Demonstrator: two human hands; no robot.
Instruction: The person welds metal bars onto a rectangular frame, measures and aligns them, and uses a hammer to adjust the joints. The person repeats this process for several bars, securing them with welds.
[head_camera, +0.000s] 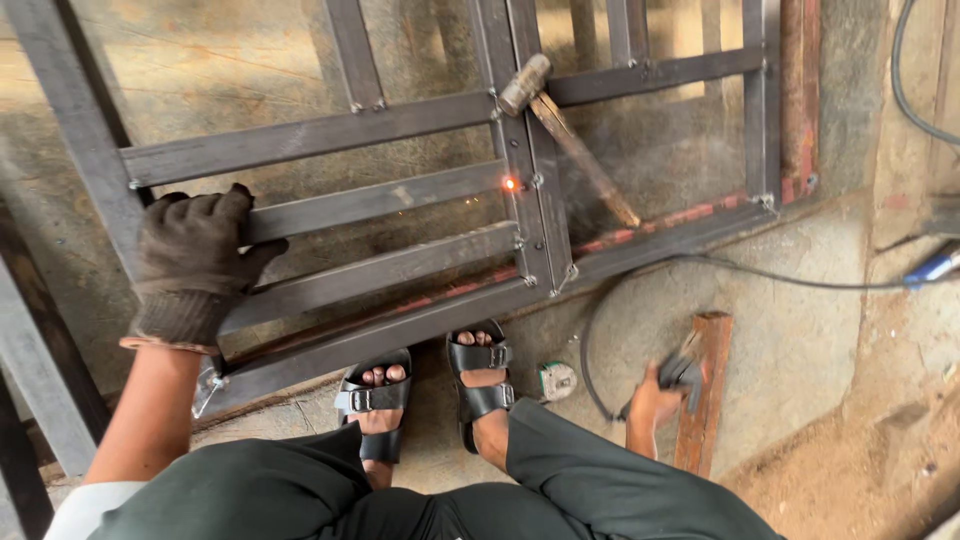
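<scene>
Head camera view, looking down past your knees at a large grey steel gate frame of welded flat bars (400, 200) lying on the concrete floor (800, 330). It fills the upper half of the scene, its lower edge just in front of your feet. One small weld spot glows orange (510, 184) where a horizontal bar meets the central upright.

Your dark green trousers (560, 490) cover the bottom of the view, and your feet in black strapped sandals (425, 395) stand close together, toes touching or nearly touching the frame's bottom bar.

Your left hand (195, 260), in a dark knitted work glove, lies spread and flat on the left end of the frame's horizontal bars, pressing down and gripping nothing.

A hammer with a worn wooden handle and steel head (570, 140) rests on the frame, right of the glowing spot.

A black cable (700, 268) curves across the floor to your bare right hand (660, 400), which is blurred, low at your right beside a short rusty steel bar (705, 390). It seems closed round a dark tool; I cannot tell for certain.

A small round tape measure (556, 381) sits just right of your feet.
</scene>
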